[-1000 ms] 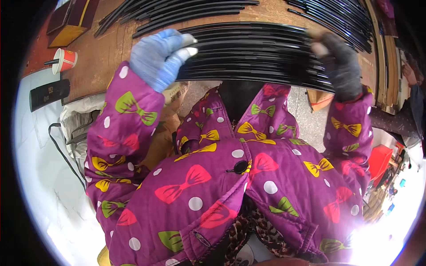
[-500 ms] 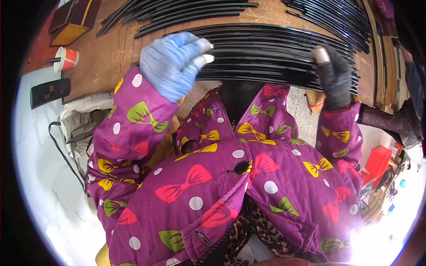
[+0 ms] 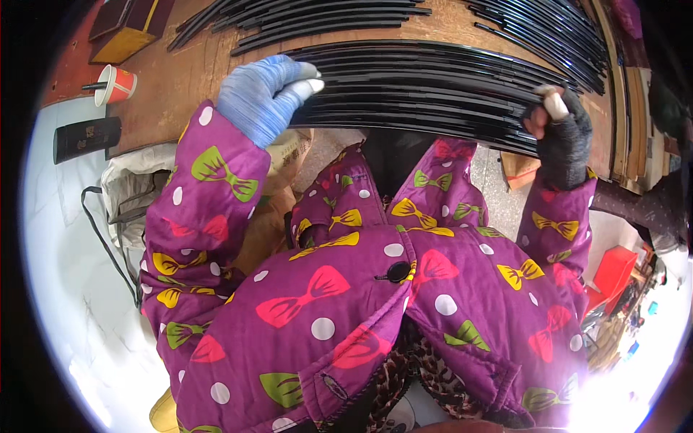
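A row of long, thin, glossy black strips lies side by side along the near edge of the wooden table. My left hand, in a blue glove with pale fingertips, is at their left end. Its thumb and fingertips are closed in a pinch about the end of a black strip. At the right end is my right hand, in a dark glove with bare or wrapped fingertips. Its fingers are curled and its thumb is pressed against them, at the strip's other end. Slight blur hides exactly where the strip meets the fingers.
More black strips lie in a far-left bundle and a far-right bundle. On the left are a paper cup, a black case and a dark box. A pale bag hangs below the table edge; wooden boards stand right.
My left hand has moved slightly left, and its fingertips have come closer together. My right hand has shifted right and a little nearer me, its fingers turned inward. The view has shifted slightly.
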Demonstrator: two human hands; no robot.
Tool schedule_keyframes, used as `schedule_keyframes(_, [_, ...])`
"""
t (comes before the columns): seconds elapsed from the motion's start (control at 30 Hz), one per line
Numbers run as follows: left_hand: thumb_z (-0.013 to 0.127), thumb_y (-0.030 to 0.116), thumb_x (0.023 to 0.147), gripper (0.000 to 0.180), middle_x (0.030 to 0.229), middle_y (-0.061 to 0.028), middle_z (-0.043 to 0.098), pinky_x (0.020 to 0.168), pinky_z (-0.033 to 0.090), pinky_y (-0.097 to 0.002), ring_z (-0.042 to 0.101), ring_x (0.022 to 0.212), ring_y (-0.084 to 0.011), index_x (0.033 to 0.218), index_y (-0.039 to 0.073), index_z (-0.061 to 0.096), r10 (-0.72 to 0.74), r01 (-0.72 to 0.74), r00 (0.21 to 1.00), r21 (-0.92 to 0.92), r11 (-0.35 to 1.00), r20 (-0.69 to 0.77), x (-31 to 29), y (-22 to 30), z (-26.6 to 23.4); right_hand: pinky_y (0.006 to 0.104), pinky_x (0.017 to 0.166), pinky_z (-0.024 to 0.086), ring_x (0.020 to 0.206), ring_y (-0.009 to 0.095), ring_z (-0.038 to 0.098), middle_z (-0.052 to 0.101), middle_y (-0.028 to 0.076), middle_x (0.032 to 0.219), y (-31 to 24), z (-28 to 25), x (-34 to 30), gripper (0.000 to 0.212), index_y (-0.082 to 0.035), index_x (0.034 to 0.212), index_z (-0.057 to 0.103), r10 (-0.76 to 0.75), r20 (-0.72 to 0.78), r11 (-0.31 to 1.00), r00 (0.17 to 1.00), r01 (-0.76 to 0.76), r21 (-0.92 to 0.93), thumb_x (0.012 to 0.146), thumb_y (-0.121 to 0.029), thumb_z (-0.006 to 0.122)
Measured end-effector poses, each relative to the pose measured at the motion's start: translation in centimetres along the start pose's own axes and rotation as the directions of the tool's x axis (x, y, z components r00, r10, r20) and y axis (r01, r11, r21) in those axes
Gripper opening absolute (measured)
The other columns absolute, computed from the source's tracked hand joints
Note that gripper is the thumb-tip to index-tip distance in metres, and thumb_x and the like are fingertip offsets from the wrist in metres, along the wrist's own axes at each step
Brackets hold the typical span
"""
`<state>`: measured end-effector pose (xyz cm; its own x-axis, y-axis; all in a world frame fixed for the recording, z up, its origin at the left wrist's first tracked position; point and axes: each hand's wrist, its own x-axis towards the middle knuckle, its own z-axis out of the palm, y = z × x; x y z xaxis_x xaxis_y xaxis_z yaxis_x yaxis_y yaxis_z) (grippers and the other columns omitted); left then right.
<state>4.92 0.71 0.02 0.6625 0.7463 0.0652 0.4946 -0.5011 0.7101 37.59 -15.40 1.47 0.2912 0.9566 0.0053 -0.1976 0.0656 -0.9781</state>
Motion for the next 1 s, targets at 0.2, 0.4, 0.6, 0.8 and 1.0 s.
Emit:
schedule_keyframes(0.2, [0.061, 0.005, 0.075, 0.019, 0.081, -0.0041, 0.062, 0.065, 0.044, -0.0199, 0.055, 0.073, -0.0076, 0.094, 0.002, 0.061, -0.098, 0.092, 0.994, -0.113, 0.989, -0.05, -0.2, -1.1, 0.4, 0.0254, 0.05, 0.035, 0.049, 0.01, 0.04, 0.047, 0.003, 0.06, 0.1, -0.9, -0.7, 0.02, 0.002, 0.095, 0.053, 0.024, -0.044, 0.997, 0.999, -0.02, 0.074, 0.085, -0.016, 0.049])
schedule_keyframes(0.4, [0.062, 0.003, 0.073, 0.026, 0.084, -0.0006, 0.06, 0.061, 0.04, -0.0161, 0.05, 0.071, -0.0031, 0.099, 0.004, 0.06, -0.176, 0.203, 0.975, -0.23, 0.952, 0.133, -0.1, 1.8, 0.7, 0.0259, 0.05, 0.035, 0.049, 0.011, 0.04, 0.047, 0.003, 0.061, 0.2, -0.8, -0.7, 0.021, 0.001, 0.095, 0.054, 0.005, -0.012, 0.996, 1.0, -0.004, 0.093, 0.085, -0.017, 0.049])
schedule_keyframes(0.6, [0.061, 0.005, 0.074, 0.018, 0.073, -0.0044, 0.061, 0.051, 0.041, -0.018, 0.052, 0.058, -0.0052, 0.092, 0.001, 0.062, -0.227, 0.235, 0.972, -0.365, 0.901, 0.066, -0.1, 1.3, 0.8, 0.0256, 0.051, 0.035, 0.049, 0.01, 0.04, 0.047, 0.003, 0.062, 0.2, -0.8, -1.1, 0.023, 0.001, 0.096, 0.053, 0.008, -0.039, 0.999, 0.999, -0.006, 0.033, 0.084, -0.018, 0.051])
schedule_keyframes(0.8, [0.056, 0.005, 0.077, 0.019, 0.074, -0.0062, 0.061, 0.048, 0.039, -0.0172, 0.053, 0.057, -0.0067, 0.095, 0.001, 0.06, -0.315, 0.361, 0.932, -0.491, 0.793, 0.178, -0.7, 0.6, 0.3, 0.0258, 0.053, 0.037, 0.05, 0.009, 0.04, 0.046, 0.002, 0.062, 0.4, -2.9, -1.2, 0.024, 0.001, 0.096, 0.052, 0.021, -0.065, 0.998, 0.998, -0.018, 0.057, 0.083, -0.02, 0.052])
schedule_keyframes(1.0, [0.061, 0.006, 0.076, 0.018, 0.079, -0.0039, 0.061, 0.055, 0.043, -0.0198, 0.055, 0.064, -0.0083, 0.094, 0.003, 0.061, -0.289, 0.305, 0.952, -0.409, 0.86, 0.101, -0.9, 1.2, 0.8, 0.0262, 0.052, 0.036, 0.049, 0.01, 0.039, 0.046, 0.002, 0.061, 0.7, -1.9, -0.9, 0.021, 0.001, 0.095, 0.053, 0.003, -0.092, 0.999, 0.996, 0.0, 0.035, 0.084, -0.018, 0.051])
